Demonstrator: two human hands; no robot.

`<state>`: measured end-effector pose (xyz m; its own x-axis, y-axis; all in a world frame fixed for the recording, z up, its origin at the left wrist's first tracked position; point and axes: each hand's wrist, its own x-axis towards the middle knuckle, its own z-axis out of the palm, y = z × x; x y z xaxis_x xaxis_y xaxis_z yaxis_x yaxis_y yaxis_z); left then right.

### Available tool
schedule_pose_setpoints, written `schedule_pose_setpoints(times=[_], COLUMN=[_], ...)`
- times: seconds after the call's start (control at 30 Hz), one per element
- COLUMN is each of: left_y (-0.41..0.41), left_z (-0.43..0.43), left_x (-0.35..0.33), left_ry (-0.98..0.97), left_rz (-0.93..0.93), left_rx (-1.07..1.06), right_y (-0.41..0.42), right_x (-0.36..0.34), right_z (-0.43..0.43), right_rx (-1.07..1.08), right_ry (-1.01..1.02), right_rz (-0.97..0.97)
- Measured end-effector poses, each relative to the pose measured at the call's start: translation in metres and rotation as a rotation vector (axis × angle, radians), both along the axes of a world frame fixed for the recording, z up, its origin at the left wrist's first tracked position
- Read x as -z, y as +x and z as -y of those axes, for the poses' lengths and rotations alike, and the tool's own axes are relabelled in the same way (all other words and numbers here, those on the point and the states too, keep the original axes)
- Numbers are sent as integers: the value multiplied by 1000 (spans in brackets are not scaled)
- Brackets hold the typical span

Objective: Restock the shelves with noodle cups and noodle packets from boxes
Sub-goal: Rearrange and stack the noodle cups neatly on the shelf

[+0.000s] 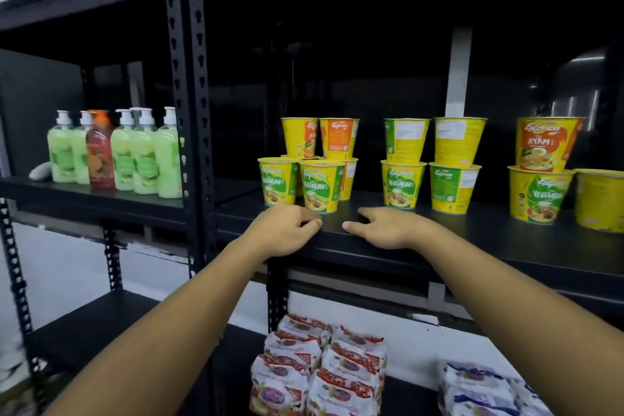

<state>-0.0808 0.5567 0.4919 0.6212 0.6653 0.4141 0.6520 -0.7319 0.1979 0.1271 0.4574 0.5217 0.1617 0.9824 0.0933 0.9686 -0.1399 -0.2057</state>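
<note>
Your left hand (pixel 287 230) rested on the front edge of the black metal shelf (pixel 489 246), fingers loosely bent and gripping nothing. Your right hand (pixel 388 228) lay just beside it on the same board, fingers relaxed and empty too. The noodle cups (pixel 320 186) stood upright on that shelf behind your hands, yellow and green, stacked two high: a cluster in front of your left hand, two stacks in the middle, and one more stack with a single cup at the right. On the board below lay the noodle packets (pixel 320 365), red-and-white ones piled at the left, blue-and-white ones (pixel 479 388) well apart at the right. A perforated black post (pixel 199 111) split this unit from the next, where pump soap bottles (pixel 135 159) stood in a row. The back of the shelf was dark, and a white wall (pixel 67 263) showed lower down.
</note>
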Motion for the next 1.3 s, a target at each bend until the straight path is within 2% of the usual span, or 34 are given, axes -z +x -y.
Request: schedule_pose_setpoints(times=[0.2,0.37,0.53,0.7,1.3], left_y=[-34,-42,-37,-35,-35], left_z=[-41,-59,-59,-58,-61], left_x=[-5,0,11,22,31], left_ry=[13,-33,71,186,271], left_rz=[17,44,17,82,141], left_rx=[20,31,-3,-14,-3], right_y=[-22,-34,-37,-39,-44], right_x=[-4,3,4,4,5], right_z=[-37,-51,-52,-53,-46], right_rx=[126,132,160,164,163], right_ry=[-6,16,-41,-50,-3], right_rz=[-51,-46,16,28,-21])
